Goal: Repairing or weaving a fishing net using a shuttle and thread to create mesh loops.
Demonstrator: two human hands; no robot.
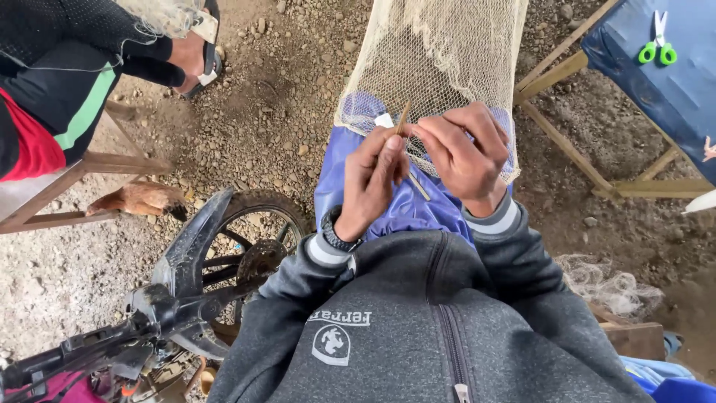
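Wooden netting needle (403,119) pinched between both hands' fingers (394,153), against the cream net (432,52).

Net (447,52): fine knotted mesh, pale cream, matt, soft cord.
Netting needle (403,119): thin, tan, probably wood or bamboo; too small to confirm.
Trousers (403,205): blue cloth, glossy sheen.
Jacket (418,321): grey fleece, matt, slightly fuzzy.
Frame, far right (567,142): bare wood, rough-sawn.
Scissors (658,45): green plastic handles, pale blades.
Ground (283,89): loose gravel and dirt, rough.
Wheel, near left (250,246): black rubber tyre, dull metal spokes.
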